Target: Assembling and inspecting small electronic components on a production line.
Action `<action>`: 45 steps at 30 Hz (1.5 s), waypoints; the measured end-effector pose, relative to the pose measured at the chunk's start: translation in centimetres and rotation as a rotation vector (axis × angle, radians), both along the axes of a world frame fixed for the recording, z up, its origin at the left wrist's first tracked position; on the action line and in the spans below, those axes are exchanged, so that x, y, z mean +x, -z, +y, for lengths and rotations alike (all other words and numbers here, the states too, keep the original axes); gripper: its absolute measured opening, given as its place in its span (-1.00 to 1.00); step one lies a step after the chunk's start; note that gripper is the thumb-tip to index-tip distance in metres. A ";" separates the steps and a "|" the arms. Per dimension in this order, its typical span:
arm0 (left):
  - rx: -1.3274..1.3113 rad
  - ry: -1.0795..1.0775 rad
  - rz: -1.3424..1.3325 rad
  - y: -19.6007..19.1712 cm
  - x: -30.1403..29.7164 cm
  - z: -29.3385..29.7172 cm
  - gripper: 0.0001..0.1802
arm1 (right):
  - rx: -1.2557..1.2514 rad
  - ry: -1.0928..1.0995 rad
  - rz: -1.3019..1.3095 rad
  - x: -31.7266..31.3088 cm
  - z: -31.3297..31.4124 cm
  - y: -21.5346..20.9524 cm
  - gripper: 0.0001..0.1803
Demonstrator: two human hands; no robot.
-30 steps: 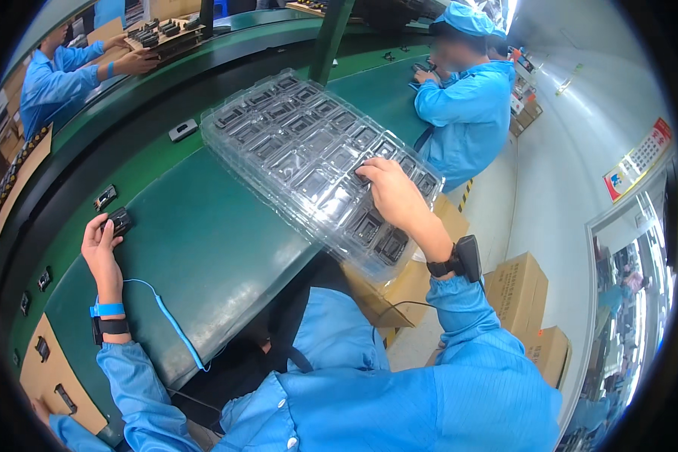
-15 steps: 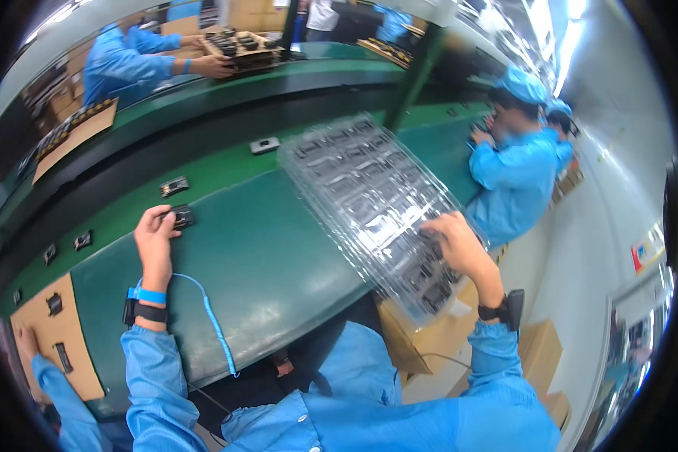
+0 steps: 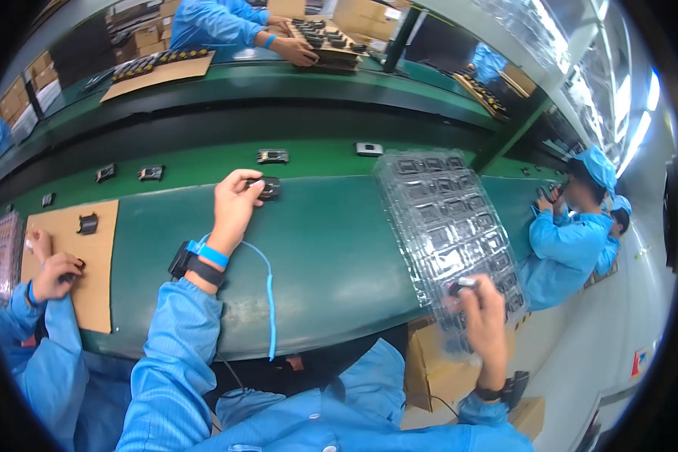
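Note:
My left hand (image 3: pixel 236 205) pinches a small black rectangular part (image 3: pixel 270 188) above the green work surface. A blue coiled cord runs from the blue band on that wrist. Over the lower end of a clear plastic tray (image 3: pixel 438 245), my right hand (image 3: pixel 484 320) is closed on a small black piece with a shiny silvery end (image 3: pixel 462 285); its exact kind is too small to tell. The tray has rows of moulded pockets, with dark shapes showing in them. It slants across the right part of the surface, its near end sticking out past the edge.
Several small black units, one of them a grey-topped unit (image 3: pixel 368 149), lie along the green conveyor strip (image 3: pixel 203 156). At left, a co-worker's hands (image 3: pixel 56 275) work over a cardboard sheet (image 3: pixel 90 301). Another person (image 3: pixel 572 226) sits at right. A cardboard box (image 3: pixel 429 369) stands below the tray.
My right hand has come up off the tray's pockets, and a small dark piece now shows in its fingers. My left hand still holds the black part. The whole view has shifted.

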State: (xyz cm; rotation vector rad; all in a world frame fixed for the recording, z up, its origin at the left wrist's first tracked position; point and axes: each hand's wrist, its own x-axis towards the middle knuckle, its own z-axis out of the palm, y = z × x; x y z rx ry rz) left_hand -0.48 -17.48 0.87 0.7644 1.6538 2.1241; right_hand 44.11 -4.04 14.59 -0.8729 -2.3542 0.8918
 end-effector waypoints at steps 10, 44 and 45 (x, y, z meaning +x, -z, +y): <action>-0.037 -0.003 0.024 -0.3 0.0 0.3 -0.81 | -0.683 -0.292 0.344 -18.7 -7.8 7.4 -0.78; 0.037 -0.101 -0.057 -0.3 -0.1 0.1 -0.72 | -0.323 -0.481 0.451 -35.5 1.5 12.6 -0.66; 0.052 -0.112 -0.066 -0.3 -0.2 0.1 -0.71 | -0.270 -0.517 0.448 -35.4 1.2 12.5 -0.62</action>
